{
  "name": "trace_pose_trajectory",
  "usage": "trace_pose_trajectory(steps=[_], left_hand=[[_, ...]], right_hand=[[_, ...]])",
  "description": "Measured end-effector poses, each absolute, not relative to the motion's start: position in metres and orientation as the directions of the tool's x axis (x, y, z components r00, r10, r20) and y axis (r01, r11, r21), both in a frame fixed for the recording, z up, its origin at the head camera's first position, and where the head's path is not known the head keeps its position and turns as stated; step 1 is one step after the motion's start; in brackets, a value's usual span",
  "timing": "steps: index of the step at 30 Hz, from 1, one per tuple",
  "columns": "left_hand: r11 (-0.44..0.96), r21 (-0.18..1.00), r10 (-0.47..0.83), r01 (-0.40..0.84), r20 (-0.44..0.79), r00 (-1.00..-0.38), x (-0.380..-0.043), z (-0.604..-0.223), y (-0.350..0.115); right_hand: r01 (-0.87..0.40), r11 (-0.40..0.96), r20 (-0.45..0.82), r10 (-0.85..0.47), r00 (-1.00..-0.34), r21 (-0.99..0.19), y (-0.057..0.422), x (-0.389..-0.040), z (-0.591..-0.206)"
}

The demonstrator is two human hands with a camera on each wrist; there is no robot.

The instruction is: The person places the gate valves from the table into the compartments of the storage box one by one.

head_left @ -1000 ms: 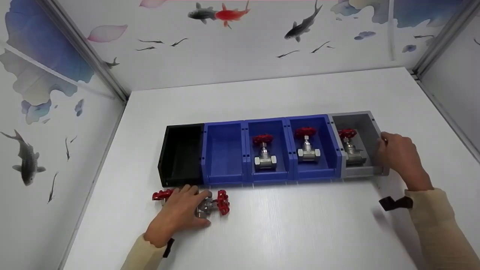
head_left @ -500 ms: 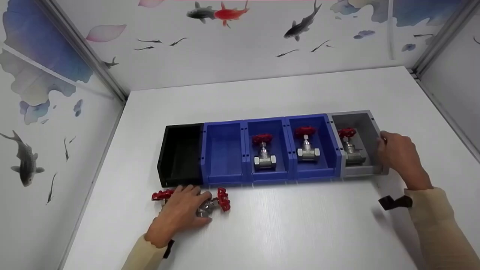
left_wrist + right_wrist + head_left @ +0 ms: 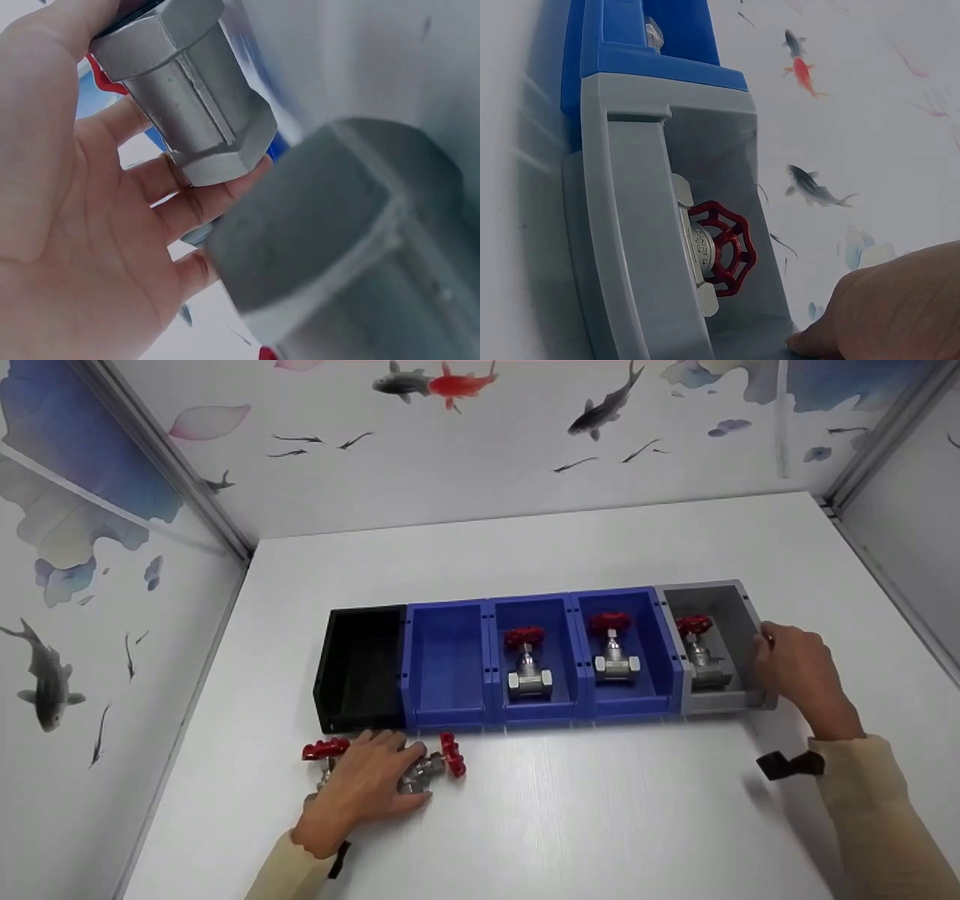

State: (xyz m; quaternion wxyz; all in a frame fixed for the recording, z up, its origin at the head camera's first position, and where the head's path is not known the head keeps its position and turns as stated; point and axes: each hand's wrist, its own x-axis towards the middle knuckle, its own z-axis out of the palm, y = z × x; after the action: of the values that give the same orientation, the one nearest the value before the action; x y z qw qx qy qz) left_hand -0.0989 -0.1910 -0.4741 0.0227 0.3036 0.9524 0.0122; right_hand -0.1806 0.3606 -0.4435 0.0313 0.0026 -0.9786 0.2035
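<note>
My left hand (image 3: 364, 784) holds a metal gate valve (image 3: 427, 771) with a red handwheel on the table, in front of the black bin (image 3: 324, 690). In the left wrist view the fingers lie behind the hexagonal-ended valve body (image 3: 199, 105), and the thumb is at its upper end. A second valve, with its red handwheel (image 3: 325, 748) showing, lies left of the hand and is partly hidden by it. My right hand (image 3: 804, 675) grips the right wall of the grey bin (image 3: 727, 703), its thumb (image 3: 814, 339) over the rim in the right wrist view.
Between the black and grey bins stand several joined blue bins (image 3: 450, 718). One valve (image 3: 529, 679) lies in the middle blue bin, another valve (image 3: 616, 666) in the right blue bin, and one valve (image 3: 705, 664) in the grey bin. Fish-patterned panels (image 3: 495, 472) enclose the white table.
The valve under my left hand has turned slightly, its red handwheel swinging up and to the right. The left hand has shifted a little rightward. My right hand stays on the grey bin.
</note>
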Motion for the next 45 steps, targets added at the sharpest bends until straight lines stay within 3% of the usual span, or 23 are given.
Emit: trace_pose_trajectory(steps=[9,19,33,45], left_hand=[[0.817,-0.049,0.576,0.574,0.022,-0.817,-0.098,-0.474,-0.187],[0.846,-0.003,0.532,0.534,-0.072,-0.844,-0.097,-0.471,-0.182],[0.842,0.016,0.540,0.539,-0.016,-0.842,-0.096,-0.472,-0.180],[0.877,0.124,0.481,0.465,-0.169,-0.861,-0.101,-0.468,-0.178]], right_hand=[[-0.022,0.916,0.071,0.007,-0.997,-0.401,0.360,-0.180,-0.444],[-0.024,0.912,0.075,0.007,-0.997,-0.410,0.359,-0.179,-0.444],[0.002,0.911,0.033,0.017,-0.999,-0.412,0.362,-0.180,-0.443],[-0.002,0.909,0.038,0.015,-0.999,-0.416,0.361,-0.180,-0.443]])
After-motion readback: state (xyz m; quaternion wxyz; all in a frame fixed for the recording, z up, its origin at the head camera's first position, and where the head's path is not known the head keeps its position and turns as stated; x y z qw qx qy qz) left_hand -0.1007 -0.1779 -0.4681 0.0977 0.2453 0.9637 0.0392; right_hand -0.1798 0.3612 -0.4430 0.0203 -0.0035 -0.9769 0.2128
